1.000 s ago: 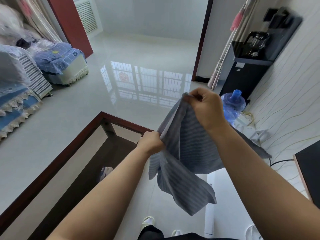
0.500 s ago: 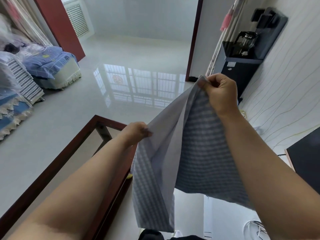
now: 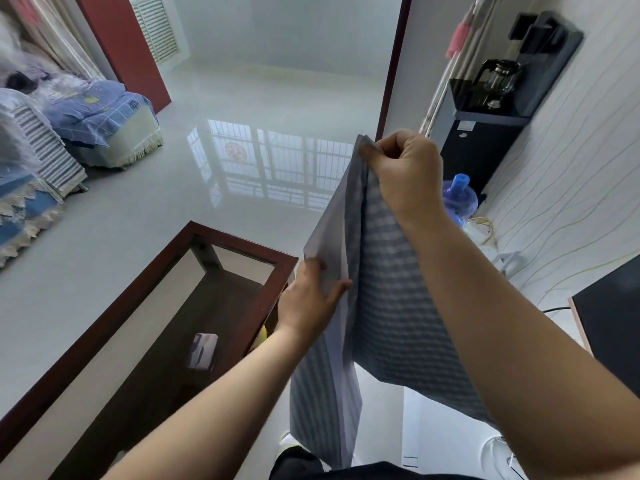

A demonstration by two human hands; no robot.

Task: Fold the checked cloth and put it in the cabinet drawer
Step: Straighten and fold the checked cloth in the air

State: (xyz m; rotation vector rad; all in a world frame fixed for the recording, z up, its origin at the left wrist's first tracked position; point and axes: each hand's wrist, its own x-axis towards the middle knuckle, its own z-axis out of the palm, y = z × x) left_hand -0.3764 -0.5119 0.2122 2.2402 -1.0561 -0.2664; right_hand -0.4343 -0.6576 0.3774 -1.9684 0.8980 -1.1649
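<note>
Aloft, two hands hold one checked cloth [image 3: 388, 289].

Right hand [image 3: 407, 174] raised, pinching grip; left hand [image 3: 310, 299] lower, gripping.

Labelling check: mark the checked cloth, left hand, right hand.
checked cloth [image 3: 391, 299], head view, hanging front panel.
left hand [image 3: 308, 303], head view, back of hand.
right hand [image 3: 408, 174], head view, back of hand.

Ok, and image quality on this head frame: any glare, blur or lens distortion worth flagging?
Head view: strong window glare on the glossy floor; wide-angle bending of the door frame and striped wall; the checked cloth is softly blurred, its pattern smeared; left hand and right hand are reasonably sharp; far left edge smeared.
</note>
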